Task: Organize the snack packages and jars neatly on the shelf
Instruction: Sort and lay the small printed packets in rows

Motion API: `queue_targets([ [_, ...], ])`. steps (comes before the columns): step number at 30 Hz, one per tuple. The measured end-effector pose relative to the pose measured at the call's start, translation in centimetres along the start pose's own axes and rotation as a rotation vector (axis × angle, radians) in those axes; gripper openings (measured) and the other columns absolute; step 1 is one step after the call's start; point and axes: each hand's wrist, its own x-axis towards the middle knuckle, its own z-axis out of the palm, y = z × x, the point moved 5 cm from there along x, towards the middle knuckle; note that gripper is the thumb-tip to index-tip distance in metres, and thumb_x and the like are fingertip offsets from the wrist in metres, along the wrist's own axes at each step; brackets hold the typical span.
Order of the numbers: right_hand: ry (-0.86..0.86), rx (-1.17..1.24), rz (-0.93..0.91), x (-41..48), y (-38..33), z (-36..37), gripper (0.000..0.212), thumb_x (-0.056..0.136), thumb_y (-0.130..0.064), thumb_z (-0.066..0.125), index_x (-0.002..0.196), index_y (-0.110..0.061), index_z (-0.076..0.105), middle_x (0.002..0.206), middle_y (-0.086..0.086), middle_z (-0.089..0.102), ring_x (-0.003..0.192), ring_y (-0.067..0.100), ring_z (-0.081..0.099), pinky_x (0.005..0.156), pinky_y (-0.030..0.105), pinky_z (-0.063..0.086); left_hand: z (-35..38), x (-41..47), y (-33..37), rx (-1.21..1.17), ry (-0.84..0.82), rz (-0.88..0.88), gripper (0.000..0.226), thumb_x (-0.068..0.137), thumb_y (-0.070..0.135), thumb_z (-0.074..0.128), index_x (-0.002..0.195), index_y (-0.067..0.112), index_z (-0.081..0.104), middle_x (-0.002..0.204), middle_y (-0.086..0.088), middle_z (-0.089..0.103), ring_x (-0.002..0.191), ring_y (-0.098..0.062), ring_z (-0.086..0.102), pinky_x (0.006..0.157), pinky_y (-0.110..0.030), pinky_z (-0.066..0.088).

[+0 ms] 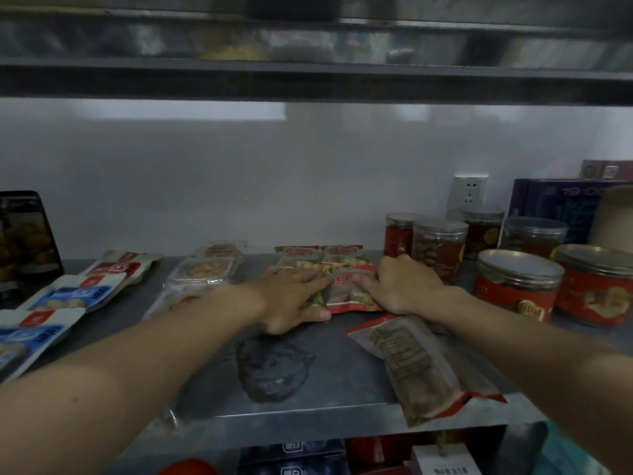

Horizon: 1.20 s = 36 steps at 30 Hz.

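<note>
Both hands are laid on a red-edged snack packet (346,291) at the middle of a grey metal shelf (329,368), where loose packages are being squared into rows. The left hand (291,296) is pressed flat along the packet's left edge, fingers spread and pointing toward the wall, thumb at the near corner. The right hand (404,286) is set against its right side, fingers curled inward onto the wrapper; whether the packet is pinched or only pushed cannot be told.

The packet is seen with its long axis running from the shelf front toward the back wall, in line with two like packets (318,257) lying just behind it. It is flanked evenly, so neither hand is nearer.

A longer brown packet (418,368) is left askew under the right forearm, its long axis angled toward the near right and its red end hanging past the shelf lip. It lies nearer the right hand and is judged the likely next piece to be straightened. Blue-and-white packets (68,296) and clear trays (205,269) are ranged to the left. Lidded jars (517,282) are grouped on the right, well apart from the hands.
</note>
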Motion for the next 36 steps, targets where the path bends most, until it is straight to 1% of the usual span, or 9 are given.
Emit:
queue_targets([
  [6,0.007,0.066,-0.018,0.5,0.2,-0.2,0.048,0.092,-0.063,0.042,0.067,-0.022,0.045,0.077,0.001,0.055,0.083,0.025,0.062,0.075,0.038,0.051,0.0,-0.1,0.1,-0.025,0.015,-0.033,0.075,0.092,0.065,0.027,0.152,0.033,-0.005,0.162,0.004,-0.007,0.149,-0.020,-0.006,0.119,-0.048,-0.004],
  [10,0.108,0.142,-0.037,-0.4,0.4,-1.9,0.051,0.091,-0.062,0.045,0.081,-0.015,0.063,0.082,0.005,0.066,0.076,0.022,0.064,0.076,0.039,0.055,-1.2,-0.3,0.4,0.000,0.051,-0.037,0.077,0.092,0.063,0.034,0.153,0.030,-0.001,0.162,0.001,-0.003,0.149,-0.023,0.000,0.118,-0.052,-0.001],
  [13,0.164,0.217,-0.070,-2.0,0.3,-3.8,0.044,0.092,-0.054,0.053,0.091,-0.013,0.069,0.089,0.006,0.071,0.082,0.020,0.064,0.073,0.030,0.049,-3.0,-1.3,1.5,0.000,0.146,0.009,0.074,0.094,0.053,0.043,0.153,0.028,0.006,0.162,-0.002,0.005,0.148,-0.022,0.007,0.116,-0.048,0.006],
  [19,0.174,0.197,-0.171,-7.3,-1.0,-6.8,0.039,0.090,-0.052,0.057,0.102,-0.018,0.070,0.100,0.000,0.070,0.094,0.016,0.062,0.084,0.033,0.050,-5.0,-4.8,5.2,-0.108,0.370,0.197,0.060,0.095,0.041,0.048,0.149,0.024,0.028,0.152,-0.003,0.033,0.140,-0.024,0.029,0.114,-0.041,0.026],
  [24,0.070,0.194,-0.095,-10.9,0.1,-5.1,0.031,0.095,-0.047,0.052,0.100,-0.023,0.070,0.096,-0.004,0.068,0.091,0.014,0.063,0.080,0.030,0.051,-3.4,-8.2,10.5,-0.222,0.272,0.434,0.061,0.084,0.032,0.061,0.141,0.021,0.041,0.142,0.000,0.043,0.128,-0.016,0.040,0.105,-0.036,0.036],
  [26,0.052,0.279,-0.089,-11.5,0.5,-3.9,0.030,0.098,-0.039,0.049,0.099,-0.020,0.073,0.097,-0.002,0.070,0.093,0.014,0.064,0.082,0.031,0.050,-2.0,-8.2,11.7,-0.199,0.268,0.384,0.077,0.082,0.035,0.066,0.147,0.022,0.028,0.148,0.003,0.033,0.132,-0.015,0.034,0.107,-0.034,0.036],
  [29,0.062,0.412,-0.079,-12.0,1.2,-3.0,0.033,0.101,-0.036,0.045,0.103,-0.019,0.074,0.100,-0.001,0.071,0.095,0.013,0.063,0.080,0.027,0.045,-0.5,-7.7,12.7,-0.155,0.445,0.315,0.086,0.083,0.048,0.065,0.150,0.022,0.018,0.151,0.003,0.029,0.134,-0.015,0.032,0.108,-0.036,0.036],
  [32,0.034,0.562,-0.085,-12.3,1.7,-2.3,0.040,0.098,-0.046,0.045,0.107,-0.018,0.073,0.107,-0.002,0.071,0.101,0.013,0.064,0.090,0.030,0.048,0.1,-7.6,12.9,-0.216,0.601,0.287,0.072,0.087,0.038,0.065,0.147,0.021,0.030,0.145,0.002,0.041,0.130,-0.017,0.040,0.102,-0.037,0.042],
  [36,-0.077,0.939,-0.116,-13.6,2.3,-2.0,0.050,0.084,-0.064,0.054,0.104,-0.023,0.074,0.099,-0.007,0.075,0.101,0.009,0.067,0.093,0.027,0.046,-0.2,-8.5,12.2,-0.465,0.768,0.119,0.041,0.090,0.018,0.062,0.130,0.023,0.052,0.127,0.006,0.059,0.116,-0.013,0.054,0.095,-0.034,0.047],
])
